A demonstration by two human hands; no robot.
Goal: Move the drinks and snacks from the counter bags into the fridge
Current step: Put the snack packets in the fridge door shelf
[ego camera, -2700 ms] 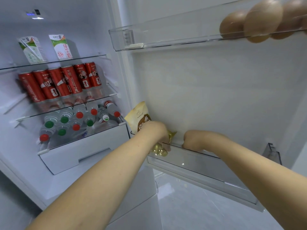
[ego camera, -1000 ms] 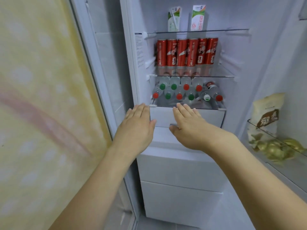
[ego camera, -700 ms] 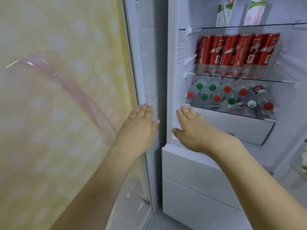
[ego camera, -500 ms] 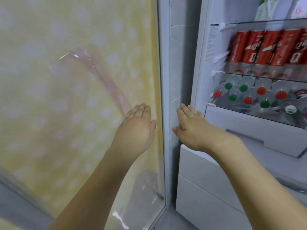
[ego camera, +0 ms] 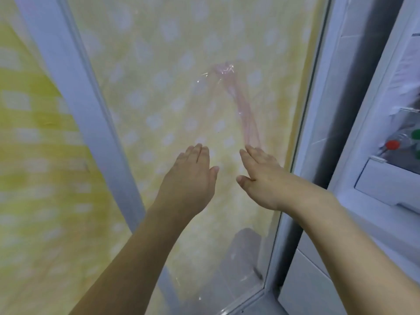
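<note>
From the head camera, the fridge point(ego camera: 384, 142) is showing only as a sliver along the right edge, its door standing open, and on the one shelf in sight I am counting three bottle caps: one red cap point(ego camera: 392, 144) and two green caps point(ego camera: 416, 134), on bottles lying on their sides above a white drawer point(ego camera: 386, 180). Whether more bottles are lying further in I cannot tell, since the frame is cutting them off. Most of the view is being filled by a yellow spotted curtain point(ego camera: 172, 92) behind a glass panel, with a pale pink streak point(ego camera: 245, 110) running down it and a grey frame bar point(ego camera: 75, 87) slanting across the left. Two bare hands are reaching out in front of the glass: the left hand point(ego camera: 191, 178) is lying flat with fingers straight and together, holding nothing, and the right hand point(ego camera: 261, 176) is likewise spread flat and empty, thumb out to the side. Compared with half a second ago, the view is swinging further left, so the red cans and milk cartons are dropping out of sight while the hands are keeping the same flat pose.
</note>
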